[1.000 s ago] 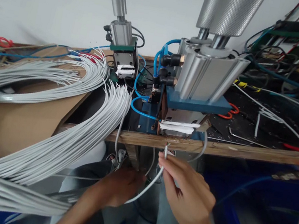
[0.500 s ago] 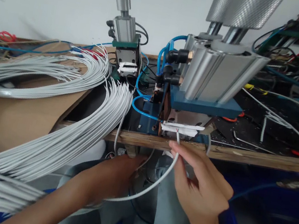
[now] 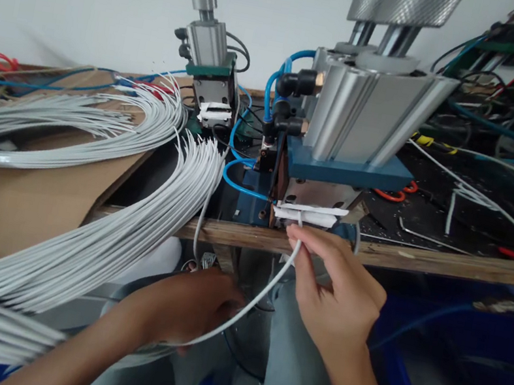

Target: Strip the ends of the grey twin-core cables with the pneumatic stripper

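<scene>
My right hand (image 3: 333, 282) pinches a white cable (image 3: 271, 283) between thumb and fingertips, just below the front slot of a pneumatic wire-stripping machine (image 3: 374, 117). The cable's upper end goes in between white strips (image 3: 309, 217) on the machine's front. From there it curves down and left to my left hand (image 3: 198, 301). That hand is curled low in front of the bench edge, around white cables that pass beneath it; most of its fingers are hidden.
A thick bundle of white cables (image 3: 129, 243) lies to the left, with more coils over brown cardboard (image 3: 34, 213). A smaller similar machine (image 3: 207, 51) stands behind. The wooden bench edge (image 3: 433, 262) runs across. Blue air hoses (image 3: 239, 183) loop beside the nearer machine.
My right hand has moved slightly up toward the slot, and the cable end with its thin coloured wires has gone in between the white strips. The view has shifted a little.
</scene>
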Demonstrator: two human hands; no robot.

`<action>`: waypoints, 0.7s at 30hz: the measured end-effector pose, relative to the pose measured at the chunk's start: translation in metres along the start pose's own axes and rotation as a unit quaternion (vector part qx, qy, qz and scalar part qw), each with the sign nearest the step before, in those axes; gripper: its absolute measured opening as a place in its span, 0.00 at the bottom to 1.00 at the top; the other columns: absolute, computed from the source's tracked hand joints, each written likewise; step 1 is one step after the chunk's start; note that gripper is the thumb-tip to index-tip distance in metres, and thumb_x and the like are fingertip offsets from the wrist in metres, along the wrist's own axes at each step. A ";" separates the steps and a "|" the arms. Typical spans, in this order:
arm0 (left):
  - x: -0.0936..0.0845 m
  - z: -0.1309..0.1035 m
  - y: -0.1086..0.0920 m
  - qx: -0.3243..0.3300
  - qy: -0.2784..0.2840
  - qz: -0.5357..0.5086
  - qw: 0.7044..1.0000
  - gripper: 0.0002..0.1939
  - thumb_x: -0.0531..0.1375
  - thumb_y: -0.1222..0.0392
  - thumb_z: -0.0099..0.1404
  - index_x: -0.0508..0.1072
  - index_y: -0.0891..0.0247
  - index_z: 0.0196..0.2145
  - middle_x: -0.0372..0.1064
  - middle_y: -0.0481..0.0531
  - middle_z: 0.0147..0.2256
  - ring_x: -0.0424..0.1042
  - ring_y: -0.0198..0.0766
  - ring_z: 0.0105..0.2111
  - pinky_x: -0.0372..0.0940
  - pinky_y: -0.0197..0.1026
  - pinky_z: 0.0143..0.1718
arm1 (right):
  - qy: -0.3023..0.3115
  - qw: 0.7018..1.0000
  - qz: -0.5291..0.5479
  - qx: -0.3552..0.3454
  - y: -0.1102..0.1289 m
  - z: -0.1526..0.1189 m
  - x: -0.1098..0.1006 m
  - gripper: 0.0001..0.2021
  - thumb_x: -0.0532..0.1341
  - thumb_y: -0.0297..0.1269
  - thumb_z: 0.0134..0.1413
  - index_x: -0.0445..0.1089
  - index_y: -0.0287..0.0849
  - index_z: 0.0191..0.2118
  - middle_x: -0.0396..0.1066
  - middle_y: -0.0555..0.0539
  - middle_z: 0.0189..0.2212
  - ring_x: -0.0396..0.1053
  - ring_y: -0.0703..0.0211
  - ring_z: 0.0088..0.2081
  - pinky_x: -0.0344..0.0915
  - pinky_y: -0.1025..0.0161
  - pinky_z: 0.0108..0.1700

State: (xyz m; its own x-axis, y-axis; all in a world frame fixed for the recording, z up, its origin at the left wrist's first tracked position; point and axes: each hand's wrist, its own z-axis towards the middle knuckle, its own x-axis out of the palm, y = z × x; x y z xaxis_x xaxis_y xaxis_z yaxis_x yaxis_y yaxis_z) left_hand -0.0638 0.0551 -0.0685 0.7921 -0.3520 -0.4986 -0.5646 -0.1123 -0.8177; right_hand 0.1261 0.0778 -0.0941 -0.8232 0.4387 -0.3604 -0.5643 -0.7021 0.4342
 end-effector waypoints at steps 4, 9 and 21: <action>-0.002 0.001 -0.005 -0.011 0.128 0.067 0.989 0.16 0.52 0.72 0.58 0.78 0.65 0.23 0.62 0.41 0.14 0.57 0.25 0.07 0.45 0.26 0.09 | -0.004 1.000 0.004 0.014 0.000 0.001 0.002 0.18 0.60 0.19 0.56 0.71 0.47 0.47 0.79 0.49 0.40 0.76 0.60 0.41 0.73 0.61 0.44; -0.005 -0.001 -0.015 -0.031 0.165 0.081 0.983 0.16 0.49 0.68 0.59 0.76 0.64 0.26 0.62 0.43 0.16 0.60 0.28 0.08 0.44 0.26 0.07 | -0.011 0.999 0.000 0.038 0.001 0.002 0.002 0.17 0.61 0.19 0.55 0.72 0.46 0.46 0.79 0.50 0.39 0.76 0.61 0.40 0.72 0.63 0.44; -0.006 -0.001 -0.018 -0.038 0.165 0.091 0.981 0.15 0.49 0.67 0.60 0.73 0.64 0.24 0.63 0.45 0.18 0.60 0.28 0.09 0.45 0.26 0.08 | -0.011 0.999 0.001 0.038 0.000 0.002 0.000 0.16 0.60 0.21 0.56 0.72 0.48 0.46 0.79 0.50 0.39 0.77 0.59 0.39 0.73 0.62 0.42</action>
State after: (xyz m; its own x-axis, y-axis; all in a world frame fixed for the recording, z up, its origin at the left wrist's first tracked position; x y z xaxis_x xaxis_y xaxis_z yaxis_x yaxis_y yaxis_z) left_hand -0.0590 0.0585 -0.0505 0.5659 -0.6531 -0.5032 -0.7150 -0.0848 -0.6940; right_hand 0.1255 0.0789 -0.0921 -0.8248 0.4504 -0.3419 -0.5655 -0.6588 0.4962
